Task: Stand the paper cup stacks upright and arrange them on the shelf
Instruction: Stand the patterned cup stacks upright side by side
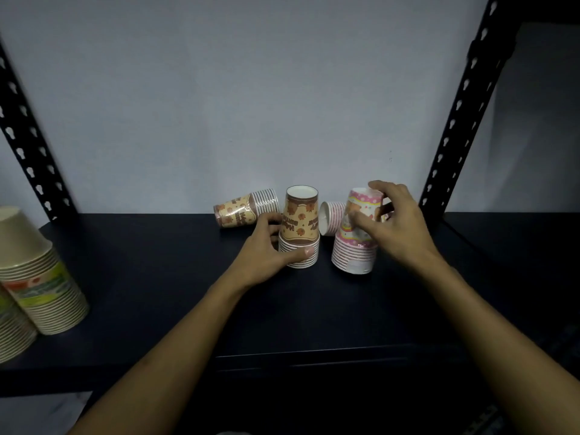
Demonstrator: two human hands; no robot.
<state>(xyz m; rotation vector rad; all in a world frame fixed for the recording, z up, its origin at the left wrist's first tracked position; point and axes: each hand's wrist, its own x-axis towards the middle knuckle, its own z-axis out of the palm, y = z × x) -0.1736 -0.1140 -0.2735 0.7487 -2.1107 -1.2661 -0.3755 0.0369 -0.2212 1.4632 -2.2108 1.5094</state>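
A brown-and-cream patterned cup stack [299, 226] stands mouth-down on the dark shelf [157, 262], and my left hand [266, 251] grips its lower rims with thumb in front. To its right a pink patterned cup stack [356, 246] stands mouth-down, slightly tilted; my right hand [394, 221] wraps its upper part. A second brown stack [244, 208] lies on its side behind my left hand. Another pink-striped stack [332, 218] lies on its side between the two standing ones, partly hidden.
Two green-and-cream cup stacks [40, 277] stand mouth-down at the shelf's left edge. Black perforated uprights [461, 114] rise at the back corners, against a pale wall. The shelf's front lip [314, 356] runs below my forearms.
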